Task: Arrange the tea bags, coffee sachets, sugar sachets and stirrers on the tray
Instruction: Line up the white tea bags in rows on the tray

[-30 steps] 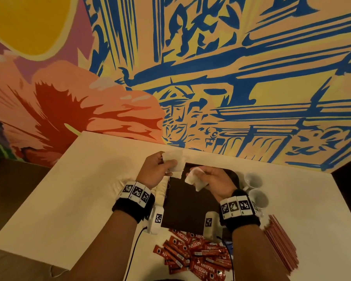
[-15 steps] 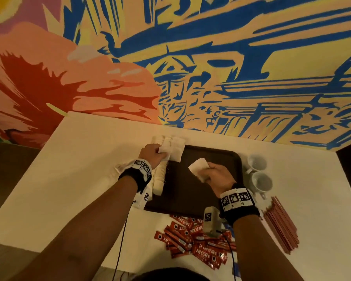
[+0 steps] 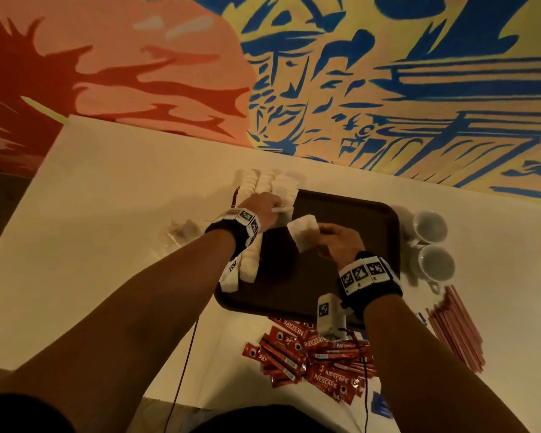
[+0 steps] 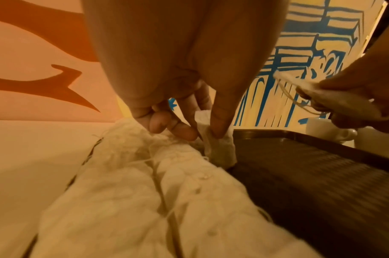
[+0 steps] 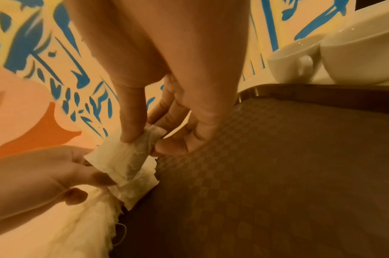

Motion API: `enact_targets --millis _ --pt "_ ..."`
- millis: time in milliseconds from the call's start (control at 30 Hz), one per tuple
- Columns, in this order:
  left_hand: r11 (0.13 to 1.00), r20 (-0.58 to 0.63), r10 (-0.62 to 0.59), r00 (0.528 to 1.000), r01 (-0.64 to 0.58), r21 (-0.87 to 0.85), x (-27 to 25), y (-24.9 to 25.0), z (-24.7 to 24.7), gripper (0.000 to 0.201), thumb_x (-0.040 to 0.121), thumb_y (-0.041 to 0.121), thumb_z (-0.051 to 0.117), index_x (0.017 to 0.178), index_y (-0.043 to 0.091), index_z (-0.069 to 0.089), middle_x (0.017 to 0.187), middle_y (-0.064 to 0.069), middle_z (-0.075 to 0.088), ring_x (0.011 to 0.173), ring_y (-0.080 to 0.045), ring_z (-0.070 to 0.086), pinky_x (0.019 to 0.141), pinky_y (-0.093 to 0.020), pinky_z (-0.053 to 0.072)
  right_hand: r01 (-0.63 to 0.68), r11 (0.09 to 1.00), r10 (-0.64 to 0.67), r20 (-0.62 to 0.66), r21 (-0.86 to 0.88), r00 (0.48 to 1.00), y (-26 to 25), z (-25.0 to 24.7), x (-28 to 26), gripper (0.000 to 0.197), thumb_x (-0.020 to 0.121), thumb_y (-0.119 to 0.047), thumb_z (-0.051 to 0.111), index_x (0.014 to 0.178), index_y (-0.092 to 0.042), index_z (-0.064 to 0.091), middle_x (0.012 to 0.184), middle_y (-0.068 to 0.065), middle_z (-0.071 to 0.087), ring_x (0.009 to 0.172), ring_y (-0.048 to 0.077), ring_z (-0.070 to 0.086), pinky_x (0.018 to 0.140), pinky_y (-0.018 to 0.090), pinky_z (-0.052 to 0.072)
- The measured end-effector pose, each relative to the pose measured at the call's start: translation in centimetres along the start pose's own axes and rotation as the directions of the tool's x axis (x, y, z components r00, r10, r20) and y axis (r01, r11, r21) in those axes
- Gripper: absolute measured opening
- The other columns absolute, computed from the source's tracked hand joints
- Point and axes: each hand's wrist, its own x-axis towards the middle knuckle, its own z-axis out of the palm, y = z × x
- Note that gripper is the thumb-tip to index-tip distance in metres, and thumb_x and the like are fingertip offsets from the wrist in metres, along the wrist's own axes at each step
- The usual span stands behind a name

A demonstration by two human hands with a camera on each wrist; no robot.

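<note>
A dark brown tray lies on the white table. Rows of white tea bags run along its left edge, seen close in the left wrist view. My left hand pinches one tea bag between thumb and fingers, standing it at the tray's far left rim beside the rows. My right hand holds another tea bag a little above the tray, pinched at one end. Red coffee sachets lie heaped in front of the tray. Red stirrers lie to its right.
Two white cups stand against the tray's right side. A crumpled pale wrapper lies on the table left of my left wrist. A painted wall rises right behind the table. Most of the tray floor is bare.
My left hand has lowered its tea bag from above the tray down to the rows at the far left rim. My right hand still holds its bag over the tray.
</note>
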Motion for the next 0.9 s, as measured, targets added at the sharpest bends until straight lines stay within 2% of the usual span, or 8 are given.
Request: enact_targets --millis 200,333,467,533,600,700,800,900 --pt "0.973 -0.192 -0.003 0.981 -0.041 -0.228 1.0 -0.8 -0.3 0.022 0.093 0.015 0.055 0.104 0.026 0.071 0.11 0.003 0.071 0.102 -0.018 0.065 0.09 -0.032 0.053 -0.075 0.993 0.067 0.087 0.088 0.994 -0.2 1.9 3.1 0.029 0.091 0.004 0.068 0.1 -0.023 0.069 0.12 0.008 0.068 0.108 0.024 0.065 0.084 0.033 0.059" --pt "0.91 -0.354 -0.037 0.935 -0.115 -0.397 0.1 -1.1 -0.8 0.014 0.096 0.029 0.062 0.099 0.02 0.073 0.098 0.008 0.07 0.087 -0.007 0.06 0.083 -0.025 0.048 -0.08 0.967 0.058 0.097 0.243 0.994 -0.7 3.3 4.2 0.026 0.089 0.008 0.068 0.106 -0.012 0.068 0.111 0.01 0.068 0.101 0.025 0.066 0.09 0.038 0.058" --pt "0.894 -0.165 -0.006 0.986 -0.069 -0.443 -0.6 -2.0 -0.9 0.042 0.093 0.056 0.059 0.096 0.017 0.073 0.089 0.006 0.069 0.084 -0.007 0.062 0.075 -0.023 0.042 -0.053 0.948 0.028 0.086 0.315 0.996 -0.7 4.2 5.1 0.024 0.087 0.008 0.07 0.104 -0.01 0.07 0.113 0.013 0.07 0.106 0.029 0.068 0.085 0.036 0.059" --pt "0.898 -0.114 0.027 0.993 -0.074 -0.433 -0.4 -2.7 -0.7 0.04 0.09 0.049 0.068 0.112 0.016 0.074 0.109 0.001 0.072 0.101 -0.012 0.065 0.088 -0.024 0.046 -0.059 0.936 0.026 0.099 0.347 0.995 -0.5 4.4 5.4 0.027 0.085 0.008 0.072 0.108 -0.007 0.07 0.114 0.015 0.072 0.105 0.029 0.07 0.085 0.035 0.059" --pt "0.894 -0.107 0.018 0.994 -0.064 -0.443 -0.2 -3.0 -0.8 0.032 0.09 0.033 0.074 0.114 0.012 0.073 0.115 -0.004 0.072 0.106 -0.015 0.066 0.089 -0.023 0.046 -0.061 0.934 0.018 0.124 0.351 0.992 -0.2 4.5 5.7 0.03 0.082 0.007 0.075 0.108 -0.009 0.071 0.112 0.014 0.074 0.104 0.028 0.072 0.089 0.038 0.059" --pt "0.864 -0.114 0.012 0.993 -0.068 -0.5 0.1 -2.9 -1.0 0.029 0.089 0.028 0.075 0.113 0.012 0.073 0.115 -0.003 0.072 0.107 -0.016 0.066 0.091 -0.024 0.046 -0.044 0.946 0.003 0.125 0.322 0.992 0.0 4.4 5.6 0.031 0.08 0.005 0.078 0.107 -0.009 0.071 0.109 0.014 0.075 0.102 0.029 0.073 0.09 0.039 0.059" --pt "0.849 0.0 0.06 0.998 -0.051 -0.526 -0.1 -3.1 -0.9 0.033 0.086 0.03 0.077 0.116 0.017 0.073 0.115 0.002 0.073 0.108 -0.011 0.066 0.097 -0.027 0.048 -0.026 0.928 -0.013 0.102 0.372 0.995 -0.2 4.4 5.6 0.03 0.081 0.006 0.077 0.107 -0.007 0.071 0.106 0.013 0.076 0.099 0.027 0.074 0.083 0.034 0.06" --pt "0.866 0.029 0.074 0.997 -0.05 -0.498 -0.2 -3.3 -0.9 0.024 0.086 0.027 0.077 0.108 0.017 0.077 0.1 0.004 0.076 0.091 -0.004 0.069 0.088 -0.024 0.051 0.001 0.911 -0.04 0.085 0.412 0.996 -0.2 4.3 5.8 0.03 0.08 0.009 0.076 0.105 -0.006 0.071 0.102 0.012 0.077 0.096 0.026 0.075 0.08 0.033 0.059"
